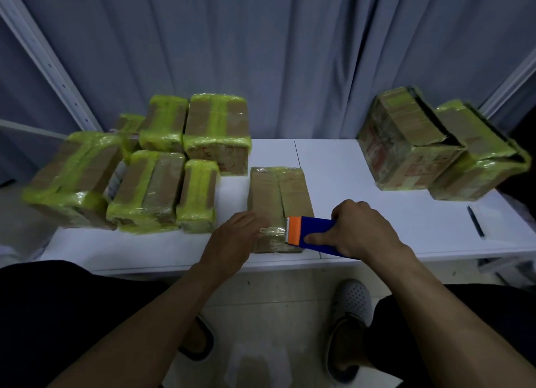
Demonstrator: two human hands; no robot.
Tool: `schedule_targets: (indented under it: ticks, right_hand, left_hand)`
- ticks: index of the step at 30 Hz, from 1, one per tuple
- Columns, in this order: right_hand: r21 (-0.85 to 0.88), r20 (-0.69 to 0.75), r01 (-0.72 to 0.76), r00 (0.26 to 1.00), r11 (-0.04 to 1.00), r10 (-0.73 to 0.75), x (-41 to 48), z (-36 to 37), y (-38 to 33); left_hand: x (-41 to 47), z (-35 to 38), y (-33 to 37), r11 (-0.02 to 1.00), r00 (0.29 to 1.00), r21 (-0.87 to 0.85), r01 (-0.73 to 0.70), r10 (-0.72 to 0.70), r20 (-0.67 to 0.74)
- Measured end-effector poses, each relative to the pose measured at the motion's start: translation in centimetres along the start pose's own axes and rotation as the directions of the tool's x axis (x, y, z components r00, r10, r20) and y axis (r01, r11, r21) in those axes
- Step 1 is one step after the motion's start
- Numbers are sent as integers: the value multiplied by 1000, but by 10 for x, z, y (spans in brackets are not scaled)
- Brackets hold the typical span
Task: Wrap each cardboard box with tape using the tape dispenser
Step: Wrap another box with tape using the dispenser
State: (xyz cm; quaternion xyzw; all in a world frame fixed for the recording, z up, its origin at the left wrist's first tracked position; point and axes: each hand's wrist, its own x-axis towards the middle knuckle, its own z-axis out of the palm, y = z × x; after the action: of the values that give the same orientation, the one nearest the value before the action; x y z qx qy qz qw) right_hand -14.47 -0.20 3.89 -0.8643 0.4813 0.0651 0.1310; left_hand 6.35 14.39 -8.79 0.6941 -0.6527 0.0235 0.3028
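Observation:
A flat brown cardboard box point(278, 196) lies on the white table point(362, 213) right in front of me. My right hand point(362, 228) grips a blue tape dispenser point(314, 235) with an orange cutter head, which sits at the box's near right corner. A strip of clear tape point(272, 231) runs across the box's near end from the cutter towards my left hand point(236, 234). That hand lies with flat fingers on the near left part of the box.
Several boxes wrapped in yellow-green tape point(145, 179) crowd the table's left side. Two larger taped boxes point(429, 147) stand at the right. A dark pen point(475, 221) lies near the right edge. A grey curtain hangs behind; my feet are below the table edge.

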Motion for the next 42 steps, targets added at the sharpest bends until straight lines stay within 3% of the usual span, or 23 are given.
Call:
schedule_targets:
  ticks: [4,9,14,24,42]
  right_hand:
    - [17,35,0,999,1000,-1,7,4,-1]
    - [33,59,-4,998,999,3,15,5,0]
    - [40,69,12,998,999,-15,16,8,4]
    - [144,76,61,994,988,-73,-1,2,9]
    - [44,125,11,992,999,-17,11,5,20]
  left_hand:
    - [1,0,7,997,998,67,-49,46,50]
    - [9,1,12,999,1000,43,-15,15,10]
    - [14,8,9,992,997,95,-78,77,9]
    - [22,3,-4,989,999,149,-17,12,37]
    - [21,-8,-1,996,993,65,-59,52,108]
